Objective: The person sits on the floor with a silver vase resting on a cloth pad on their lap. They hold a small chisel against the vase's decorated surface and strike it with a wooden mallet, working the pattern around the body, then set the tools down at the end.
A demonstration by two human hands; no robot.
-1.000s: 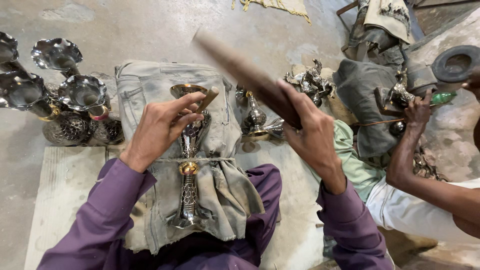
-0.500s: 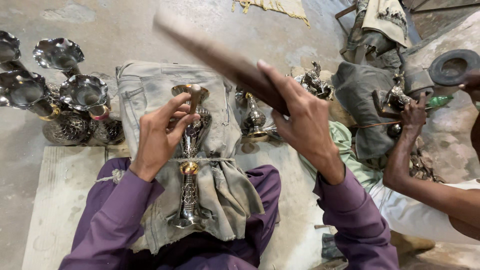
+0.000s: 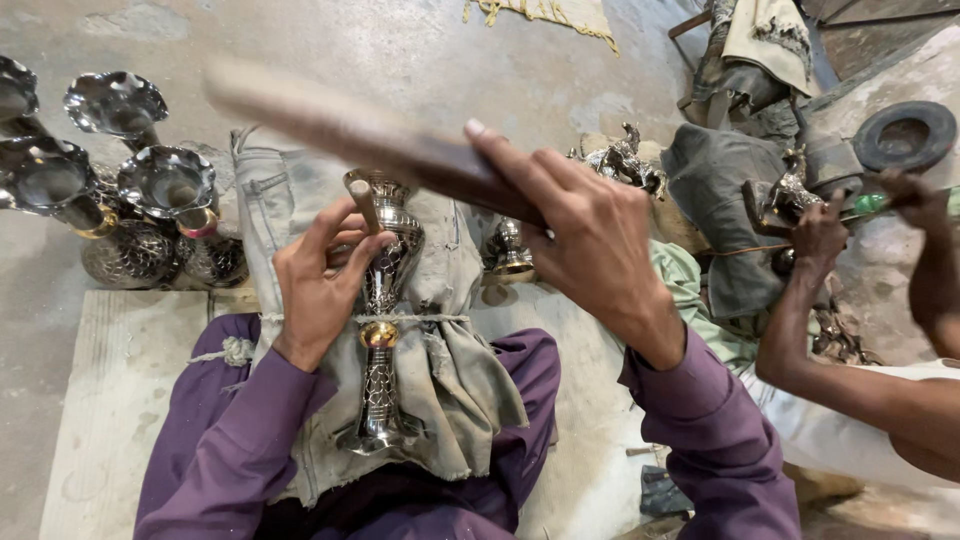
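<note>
Left hand [image 3: 318, 285] closed around a short punch [image 3: 362, 205], fingers curled, its tip set against the rim of the vase [image 3: 385, 310]. Right hand [image 3: 590, 245] gripped tight on a wooden stick [image 3: 370, 135], raised above the vase and blurred along its length; thumb stretched out along the wood. Both sleeves purple.

Vase: silver metal, pierced pattern, a brass knob at the waist. It lies lengthwise on the person's lap, mouth pointing away, foot toward the body. Under it a grey cloth [image 3: 450, 370] with frayed edges, and a string [image 3: 420, 318] crosses cloth and vase at the waist.

Left, on the concrete floor [image 3: 420, 50]: a cluster of silver bowls [image 3: 165, 180] with fluted rims, standing on patterned bases, close together. Behind the vase, a small brass-footed cup [image 3: 512, 250].

Right: a second person's hands. One hand [image 3: 820, 235] holds a small metal figurine [image 3: 790, 190] on dark cloth; the other hand [image 3: 915, 195] grips a green-handled tool [image 3: 870, 203]. A black ring [image 3: 905, 135] lies on the slab beyond them.
</note>
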